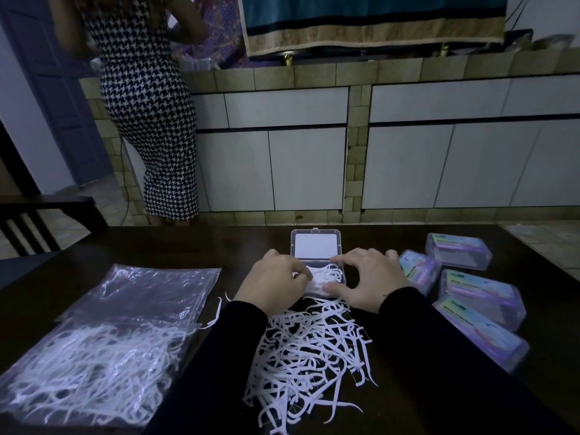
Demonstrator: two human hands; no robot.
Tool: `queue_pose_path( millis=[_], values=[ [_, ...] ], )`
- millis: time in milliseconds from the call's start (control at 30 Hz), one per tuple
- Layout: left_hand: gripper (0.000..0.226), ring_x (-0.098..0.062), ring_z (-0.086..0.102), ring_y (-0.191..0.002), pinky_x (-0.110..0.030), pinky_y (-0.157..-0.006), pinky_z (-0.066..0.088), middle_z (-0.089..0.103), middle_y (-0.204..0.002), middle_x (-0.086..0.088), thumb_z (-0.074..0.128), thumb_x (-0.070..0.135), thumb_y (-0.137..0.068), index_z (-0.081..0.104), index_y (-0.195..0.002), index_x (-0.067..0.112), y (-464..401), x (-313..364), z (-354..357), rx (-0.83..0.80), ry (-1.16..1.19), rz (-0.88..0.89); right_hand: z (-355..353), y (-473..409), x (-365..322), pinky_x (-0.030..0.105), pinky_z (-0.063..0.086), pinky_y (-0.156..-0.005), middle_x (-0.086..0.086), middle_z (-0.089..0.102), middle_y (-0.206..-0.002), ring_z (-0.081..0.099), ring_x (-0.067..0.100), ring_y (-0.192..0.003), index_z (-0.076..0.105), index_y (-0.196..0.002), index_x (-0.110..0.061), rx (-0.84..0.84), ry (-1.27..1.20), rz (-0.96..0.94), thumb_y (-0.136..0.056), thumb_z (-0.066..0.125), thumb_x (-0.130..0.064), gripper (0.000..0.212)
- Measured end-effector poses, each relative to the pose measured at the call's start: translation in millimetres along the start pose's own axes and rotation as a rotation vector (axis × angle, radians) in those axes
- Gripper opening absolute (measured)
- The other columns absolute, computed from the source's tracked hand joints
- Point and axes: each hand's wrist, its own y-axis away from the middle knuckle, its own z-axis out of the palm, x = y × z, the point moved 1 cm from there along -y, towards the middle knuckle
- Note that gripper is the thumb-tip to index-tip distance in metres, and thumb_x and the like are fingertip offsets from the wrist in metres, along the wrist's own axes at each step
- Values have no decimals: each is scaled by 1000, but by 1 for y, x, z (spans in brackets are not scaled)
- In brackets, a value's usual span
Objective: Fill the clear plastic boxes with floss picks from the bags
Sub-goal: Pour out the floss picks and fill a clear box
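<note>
- Pressing into an open clear box, the left hand has its fingers curled down onto a white bundle of floss picks inside it; whether it pinches them or only tamps them cannot be told.
- At the box's right edge, the right hand spreads with relaxed fingers, its fingertips on the rim and its thumb at the near corner, steadying the box.
- The box's lid stands open on the far side of the box, with a white card showing in it.
- Just nearer the viewer than the box, a loose pile of floss picks lies spilled on the dark surface.
- Left of the box, a clear plastic bag lies flat, with many picks in its near half.
- Right of the box, four filled, closed boxes with coloured labels lie in a cluster.
- Far beyond the box, a second person in a checked dress stands at a tiled counter.
- To do this step well, the picks likely need laying parallel and pressed level below the rim, so the lid can close without trapping a handle.
</note>
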Motion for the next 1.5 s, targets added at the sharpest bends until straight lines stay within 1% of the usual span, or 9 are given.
queue_pose_path(
  millis=[233, 367, 467, 567, 733, 833, 1100, 1200, 1500],
  values=[
    [24, -8, 43, -100, -28, -87, 42, 64, -110, 13, 47, 23, -94, 70, -101, 26, 5, 10, -5, 168, -23, 109, -7, 7, -5, 38, 26, -100, -8, 42, -135, 39, 14, -121, 35, -141, -39, 68, -11, -3, -81, 47, -73, 70],
    [19, -5, 45, -91, -21, -77, 41, 62, -99, 15, 52, 26, -92, 69, -99, 29, 10, 14, -11, 200, -57, 167, -25, 18, -13, 33, 33, -98, -17, 56, -106, 51, 6, -101, 58, -114, -36, 139, -96, -108, -87, 54, -57, 34],
    [16, -4, 48, -86, -16, -68, 36, 63, -95, 16, 54, 29, -90, 69, -98, 30, 15, 17, -17, 87, -117, 227, -29, 25, -16, 32, 48, -91, -16, 67, -93, 58, 3, -86, 68, -102, -35, -5, -148, -140, -89, 59, -43, 17],
    [20, -5, 53, -91, -22, -75, 45, 64, -99, 13, 56, 39, -91, 70, -101, 29, 28, 15, -22, -47, -202, 302, -23, 28, -13, 32, 51, -90, -16, 64, -109, 57, 5, -94, 67, -108, -40, -179, -152, -109, -88, 62, -37, 21],
    [68, -4, 44, -116, -32, -97, 44, 49, -129, 14, 47, 79, -74, 56, -127, 37, 56, 3, -25, -256, -193, 230, -16, 29, -11, 30, 48, -92, -14, 56, -130, 54, 6, -108, 59, -124, -43, -317, -115, -97, -90, 61, -39, 35],
    [83, -8, 39, -123, -32, -101, 41, 45, -137, 12, 49, 82, -70, 46, -137, 34, 60, 4, -25, -311, -317, 219, -15, 29, -12, 31, 48, -93, -12, 55, -133, 54, 8, -112, 56, -128, -40, -331, -87, -84, -88, 63, -43, 41],
    [46, -13, 44, -118, -28, -90, 38, 54, -124, 7, 57, 52, -89, 56, -130, 32, 56, -1, -24, -308, -275, 217, -17, 32, -15, 25, 45, -86, -15, 58, -119, 53, 7, -102, 55, -128, -44, -384, -65, -97, -88, 62, -42, 41],
    [38, -14, 45, -113, -28, -86, 38, 56, -119, 6, 56, 45, -92, 59, -126, 31, 55, -3, -23, -298, -274, 213, -17, 33, -16, 33, 45, -94, -16, 56, -121, 49, 11, -110, 56, -126, -47, -364, -24, -84, -88, 60, -43, 38],
    [41, -14, 46, -116, -28, -92, 41, 54, -122, 5, 59, 47, -89, 60, -126, 29, 55, -1, -20, -300, -265, 207, -24, 36, -24, 34, 35, -97, -14, 63, -110, 52, 8, -98, 66, -113, -39, -305, 70, -80, -89, 60, -46, 26]
  ],
)
